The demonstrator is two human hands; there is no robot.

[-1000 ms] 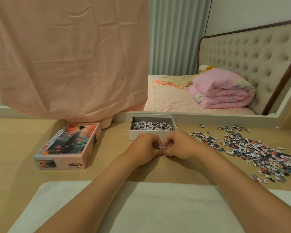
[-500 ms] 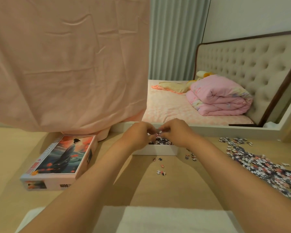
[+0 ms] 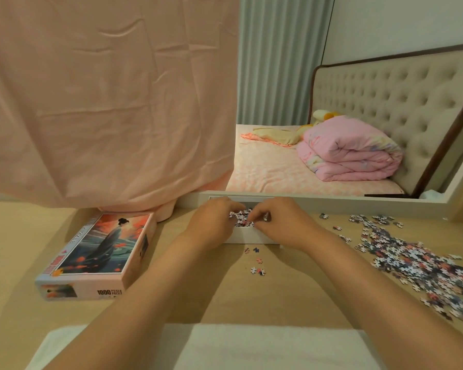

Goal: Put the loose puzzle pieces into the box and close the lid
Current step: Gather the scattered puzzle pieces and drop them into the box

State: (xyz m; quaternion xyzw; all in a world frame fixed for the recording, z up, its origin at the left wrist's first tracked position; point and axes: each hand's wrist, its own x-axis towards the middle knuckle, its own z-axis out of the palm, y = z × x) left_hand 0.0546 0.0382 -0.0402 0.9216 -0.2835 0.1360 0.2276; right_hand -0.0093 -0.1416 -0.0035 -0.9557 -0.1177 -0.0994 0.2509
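Observation:
A white open box (image 3: 247,236) stands at the back middle of the wooden table, partly filled with puzzle pieces (image 3: 241,217). My left hand (image 3: 211,225) and my right hand (image 3: 281,222) are cupped together over the box, fingers touching pieces inside it. Whether pieces are still held in them is hidden. A few stray pieces (image 3: 257,263) lie just in front of the box. A large heap of loose pieces (image 3: 417,260) spreads over the table's right side. The picture lid (image 3: 99,252) lies to the left of the box.
A pink cloth (image 3: 104,102) hangs over the back left, reaching down behind the lid. A white towel (image 3: 225,345) covers the near edge. Behind the table a mirror frame (image 3: 332,200) shows a bed with a folded pink quilt.
Both hands rose from the table in front of the box with gathered pieces and moved forward over the box. A few pieces were left behind on the table.

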